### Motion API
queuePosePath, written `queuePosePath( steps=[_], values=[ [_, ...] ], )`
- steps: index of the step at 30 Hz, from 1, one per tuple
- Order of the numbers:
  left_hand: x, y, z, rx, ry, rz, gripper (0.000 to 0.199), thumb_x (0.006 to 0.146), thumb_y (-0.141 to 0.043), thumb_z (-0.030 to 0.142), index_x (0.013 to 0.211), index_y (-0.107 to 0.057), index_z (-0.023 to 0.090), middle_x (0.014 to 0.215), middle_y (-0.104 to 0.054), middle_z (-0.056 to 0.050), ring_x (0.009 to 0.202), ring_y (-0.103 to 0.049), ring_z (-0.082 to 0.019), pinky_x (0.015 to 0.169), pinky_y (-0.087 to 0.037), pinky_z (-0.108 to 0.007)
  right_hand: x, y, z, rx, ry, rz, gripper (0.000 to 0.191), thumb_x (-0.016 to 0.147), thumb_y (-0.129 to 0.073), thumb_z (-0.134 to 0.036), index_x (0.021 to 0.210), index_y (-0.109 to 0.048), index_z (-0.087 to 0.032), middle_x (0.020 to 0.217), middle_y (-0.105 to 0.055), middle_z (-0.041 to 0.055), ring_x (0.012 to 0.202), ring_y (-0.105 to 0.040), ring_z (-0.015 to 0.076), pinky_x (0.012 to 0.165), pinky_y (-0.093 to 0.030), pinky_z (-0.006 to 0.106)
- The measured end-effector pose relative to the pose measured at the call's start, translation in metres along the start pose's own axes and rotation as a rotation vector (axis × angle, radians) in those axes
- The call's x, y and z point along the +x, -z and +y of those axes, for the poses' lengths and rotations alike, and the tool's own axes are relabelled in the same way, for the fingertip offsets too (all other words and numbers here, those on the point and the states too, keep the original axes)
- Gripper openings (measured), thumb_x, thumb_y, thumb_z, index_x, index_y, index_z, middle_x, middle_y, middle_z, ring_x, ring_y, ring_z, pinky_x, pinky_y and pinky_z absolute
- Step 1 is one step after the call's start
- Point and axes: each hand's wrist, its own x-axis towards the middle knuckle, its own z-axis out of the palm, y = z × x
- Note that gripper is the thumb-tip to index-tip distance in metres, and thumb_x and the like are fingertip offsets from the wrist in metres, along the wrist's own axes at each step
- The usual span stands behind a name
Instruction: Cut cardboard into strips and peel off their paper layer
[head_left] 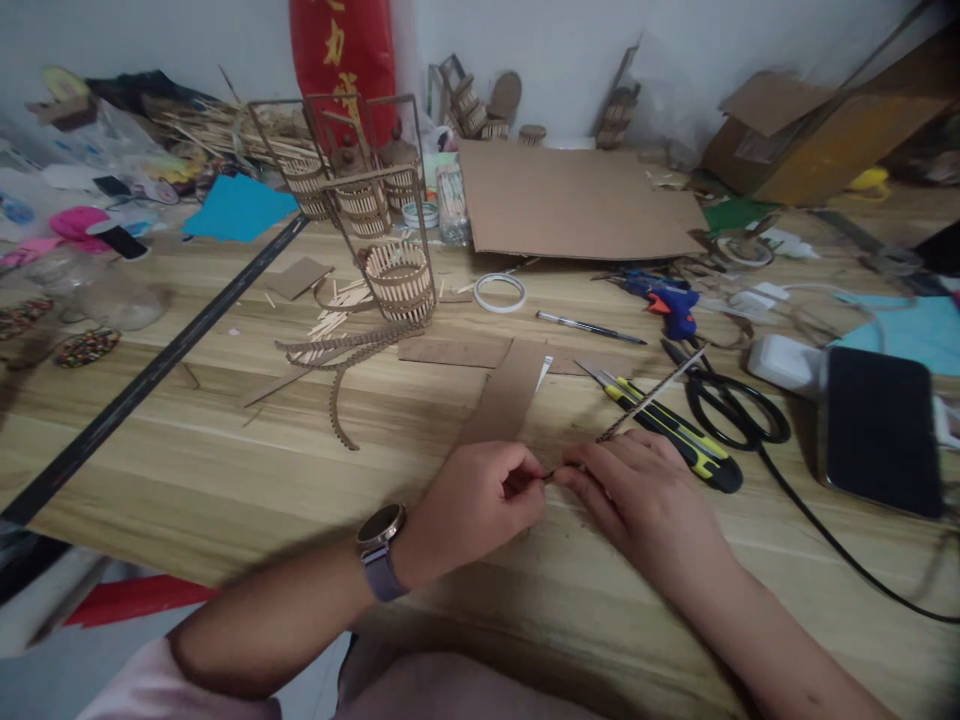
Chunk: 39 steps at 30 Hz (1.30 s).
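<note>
Between my two hands runs a thin brown cardboard strip (651, 398), its far end sticking out up and to the right past my right hand. My left hand (480, 490), with a watch on its wrist, pinches the strip's near end. Close beside it, my right hand (637, 490) is closed on the same strip, thumb and fingers together. A wider cardboard strip (510, 385) lies just beyond my left hand, across another flat piece of cardboard (450, 351). Under the thin strip's far part is a yellow and black utility knife (682, 435).
Scissors (739, 410), a phone (881, 430) and a blue glue gun (679, 312) lie at right. Beyond are a pen (589, 327), a tape roll (500, 292) and a cardboard sheet (577, 200). Small slatted buckets (401, 280) and a long black ruler (165, 360) are at left.
</note>
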Motion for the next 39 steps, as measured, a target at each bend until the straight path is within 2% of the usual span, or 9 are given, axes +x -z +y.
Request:
queuePosePath(
  steps=[11, 13, 16, 19, 21, 28, 39],
  values=[
    [0.002, 0.006, -0.001, 0.028, -0.059, -0.087, 0.009, 0.079, -0.064, 0.012, 0.073, -0.064, 0.018, 0.069, -0.065, 0.003, 0.064, -0.055, -0.011, 0.065, -0.041, -0.022, 0.000, 0.000, 0.003, 0.101, 0.004, -0.033, 0.029, 0.108, -0.045, -0.037, 0.093, -0.065, -0.022, 0.073, -0.070, 0.0012, 0.068, -0.063, 0.0179, 0.072, -0.046, 0.033],
    [0.002, 0.006, 0.000, -0.010, -0.049, -0.081, 0.009, 0.078, -0.063, 0.011, 0.073, -0.063, 0.018, 0.068, -0.063, 0.004, 0.063, -0.054, -0.010, 0.064, -0.041, -0.022, -0.001, -0.001, 0.002, 0.123, -0.014, -0.014, 0.024, 0.107, -0.046, -0.036, 0.102, -0.064, -0.022, 0.074, -0.070, 0.0008, 0.069, -0.065, 0.0181, 0.071, -0.047, 0.033],
    [0.002, 0.006, 0.001, -0.084, -0.013, -0.053, 0.007, 0.078, -0.062, 0.014, 0.072, -0.061, 0.018, 0.066, -0.060, 0.004, 0.063, -0.053, -0.011, 0.063, -0.040, -0.022, -0.002, -0.002, -0.002, 0.143, -0.069, 0.079, 0.017, 0.104, -0.054, -0.033, 0.112, -0.062, -0.021, 0.076, -0.070, 0.0001, 0.070, -0.067, 0.0190, 0.069, -0.049, 0.034],
    [0.002, 0.007, 0.003, -0.157, 0.020, -0.020, 0.008, 0.080, -0.060, 0.019, 0.072, -0.059, 0.018, 0.065, -0.058, 0.005, 0.062, -0.050, -0.010, 0.060, -0.039, -0.021, -0.003, -0.001, -0.011, 0.154, -0.079, 0.185, 0.005, 0.098, -0.062, -0.024, 0.102, -0.061, -0.023, 0.080, -0.072, 0.0009, 0.070, -0.067, 0.0191, 0.066, -0.049, 0.033],
    [0.002, 0.008, 0.004, -0.182, 0.023, -0.001, 0.008, 0.080, -0.059, 0.021, 0.073, -0.058, 0.018, 0.065, -0.057, 0.005, 0.061, -0.050, -0.010, 0.059, -0.038, -0.021, -0.003, 0.000, -0.019, 0.160, -0.060, 0.208, 0.006, 0.096, -0.063, -0.018, 0.099, -0.061, -0.023, 0.084, -0.074, 0.0021, 0.073, -0.069, 0.0186, 0.068, -0.050, 0.033],
    [-0.001, 0.002, 0.004, -0.089, -0.041, 0.046, 0.008, 0.081, -0.059, 0.019, 0.073, -0.056, 0.019, 0.068, -0.059, 0.004, 0.064, -0.051, -0.010, 0.061, -0.037, -0.023, 0.000, 0.001, -0.033, 0.153, -0.075, 0.226, 0.008, 0.096, -0.060, -0.016, 0.100, -0.061, -0.022, 0.085, -0.075, 0.0022, 0.076, -0.070, 0.0168, 0.071, -0.051, 0.032],
    [-0.004, -0.004, 0.001, 0.004, -0.053, 0.059, 0.013, 0.085, -0.062, 0.022, 0.074, -0.057, 0.020, 0.070, -0.062, 0.003, 0.064, -0.053, -0.012, 0.061, -0.039, -0.023, -0.003, 0.001, -0.037, 0.103, -0.095, 0.217, 0.007, 0.099, -0.059, -0.017, 0.093, -0.061, -0.020, 0.080, -0.073, 0.0013, 0.071, -0.068, 0.0152, 0.072, -0.043, 0.034]
  ],
)
